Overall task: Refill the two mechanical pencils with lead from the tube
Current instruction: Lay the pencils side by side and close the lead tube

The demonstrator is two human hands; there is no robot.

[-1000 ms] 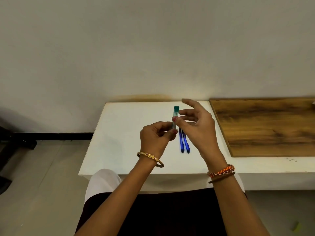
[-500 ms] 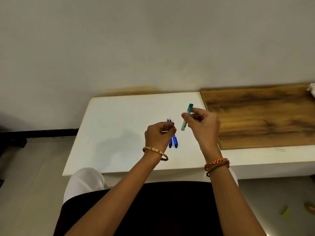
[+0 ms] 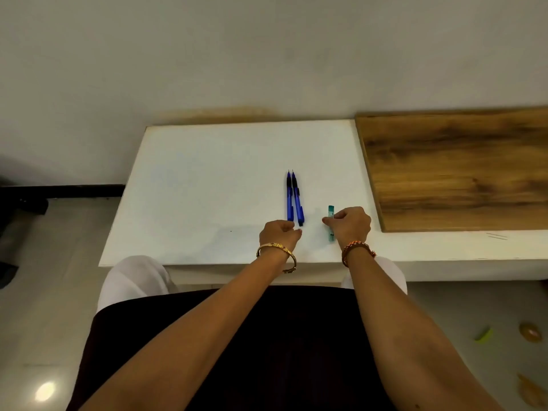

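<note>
While both forearms reach over the near edge of the white worktop (image 3: 184,203), the left hand (image 3: 278,232) rests close to that edge with its fingers curled loosely, grasping nothing visible; whether a small part is pinched at the fingertips cannot be told. The right hand (image 3: 350,223) sits beside it, its thumb and forefinger closed on the teal lead tube (image 3: 331,223), which lies lengthwise on the worktop with its cap end pointing away from the person. Whether the tube is capped, and how much lead it contains, cannot be resolved. Expect the tube to be light, rigid and smooth; hold it by the middle of the barrel, and keep the opening level or raised, since the leads inside are thin, brittle and likely to spill or snap. Just beyond the left hand, the two blue mechanical pencils (image 3: 294,200) lie side by side, touching, tips pointing away and push-button ends nearest the person. They should be light, stiff and prone to rolling; take each by the barrel near the clip. Farther right, a wooden board (image 3: 462,173) lies on the adjoining surface.
</note>
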